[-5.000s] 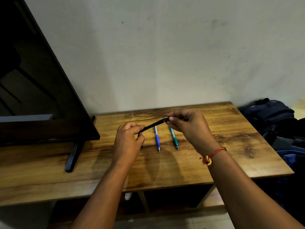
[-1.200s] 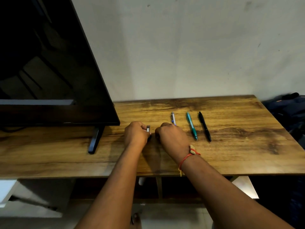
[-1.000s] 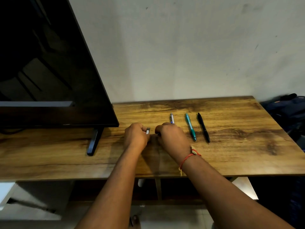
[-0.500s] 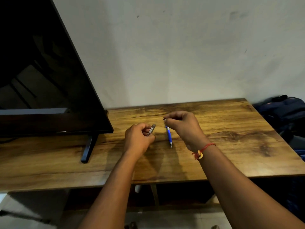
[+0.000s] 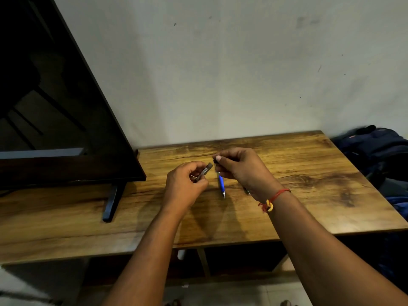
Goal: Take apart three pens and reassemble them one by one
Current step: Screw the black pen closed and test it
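Note:
My left hand is raised a little above the wooden table and pinches a short grey pen part, which tilts up to the right. My right hand is beside it. Its thumb and fingertips are closed on a small dark pen part, just apart from the grey part's upper end. A blue pen lies on the table below the gap between the hands, tip toward me. The tip of another pen shows under my right wrist; the rest is hidden.
A large black TV screen stands at the left on a dark foot. A white wall runs behind the table. Dark blue bags lie beyond the table's right edge. The table's front edge runs below my forearms.
Both hands have lifted off the table with the parts pinched in them. My right hand now hides the teal and black pens. Over the last half second the hands barely moved.

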